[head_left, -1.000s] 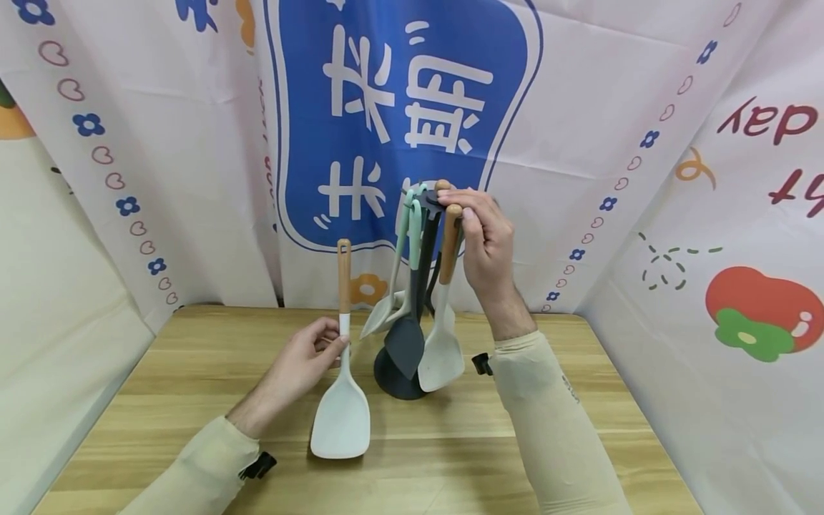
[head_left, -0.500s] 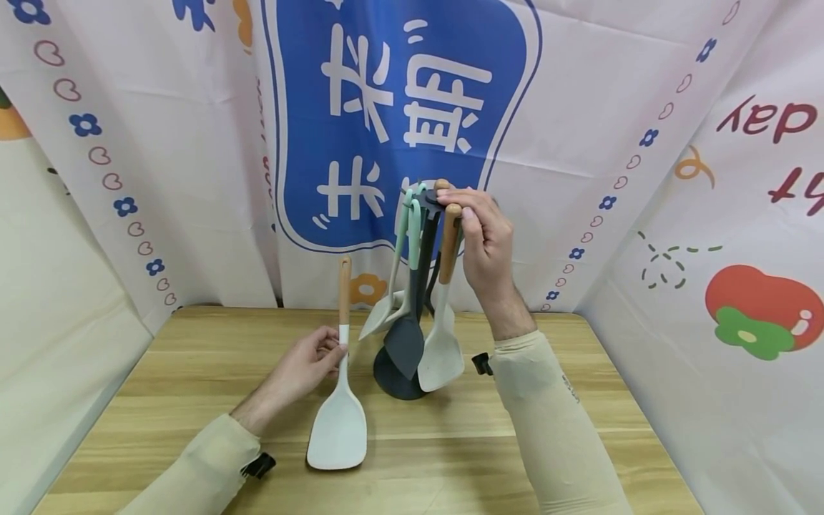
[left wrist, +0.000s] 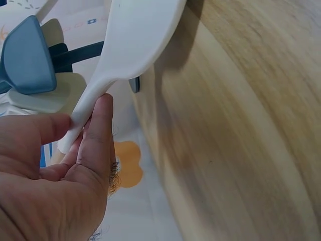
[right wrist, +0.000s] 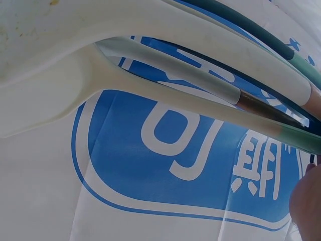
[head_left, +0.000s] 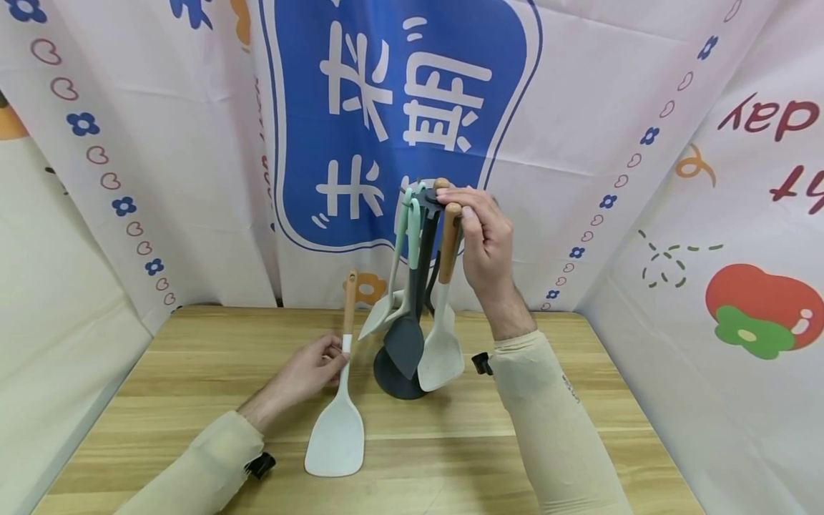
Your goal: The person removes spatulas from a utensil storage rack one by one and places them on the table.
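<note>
My left hand pinches a white spatula by its neck, just below the light wooden handle. The blade points down toward me, low over the table. In the left wrist view, thumb and fingers close round the white neck, with the spatula's blade above them. At the top of a black utensil stand, my right hand grips the head of the rack, index finger laid over it and thumb beside a wooden handle. On the stand hang a dark grey turner, a cream turner and several other utensils.
The wooden table ends at a printed cloth backdrop close behind the stand. A side cloth rises along the right edge. Pale utensils with green handles stick out on the stand's left side.
My left hand has lowered slightly with the spatula, whose blade has come nearer to me while its handle tip dropped and tilted right. The right hand and the stand stay put.
</note>
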`<state>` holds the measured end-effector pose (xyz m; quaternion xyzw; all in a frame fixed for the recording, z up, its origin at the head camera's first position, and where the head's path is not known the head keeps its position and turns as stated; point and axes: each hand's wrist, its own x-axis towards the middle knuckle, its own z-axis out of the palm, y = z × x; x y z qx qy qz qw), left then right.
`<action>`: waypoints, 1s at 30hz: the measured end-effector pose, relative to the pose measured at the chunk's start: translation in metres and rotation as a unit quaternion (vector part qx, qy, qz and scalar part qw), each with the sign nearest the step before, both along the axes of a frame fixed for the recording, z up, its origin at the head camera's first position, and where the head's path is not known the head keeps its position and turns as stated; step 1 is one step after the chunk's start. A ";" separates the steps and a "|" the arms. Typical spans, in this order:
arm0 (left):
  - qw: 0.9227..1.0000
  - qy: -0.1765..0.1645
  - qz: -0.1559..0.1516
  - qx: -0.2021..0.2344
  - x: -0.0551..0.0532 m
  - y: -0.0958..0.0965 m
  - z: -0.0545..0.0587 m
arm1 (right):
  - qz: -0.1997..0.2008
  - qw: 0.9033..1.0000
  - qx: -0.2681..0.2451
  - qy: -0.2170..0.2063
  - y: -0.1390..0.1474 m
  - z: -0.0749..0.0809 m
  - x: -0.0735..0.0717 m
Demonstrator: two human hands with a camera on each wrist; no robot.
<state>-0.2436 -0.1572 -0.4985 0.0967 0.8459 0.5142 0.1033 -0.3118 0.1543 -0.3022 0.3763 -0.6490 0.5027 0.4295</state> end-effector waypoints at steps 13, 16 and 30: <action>1.000 -0.014 -0.010 -0.022 -0.005 0.000 -0.006 | -0.003 1.000 0.001 0.000 0.000 0.001 -0.001; 0.999 -0.020 -0.011 -0.028 -0.006 0.000 -0.004 | -0.001 1.000 0.002 0.001 0.000 0.001 -0.001; 0.996 -0.044 -0.034 -0.075 -0.008 0.003 -0.008 | 0.000 1.000 0.000 -0.002 0.000 -0.001 -0.001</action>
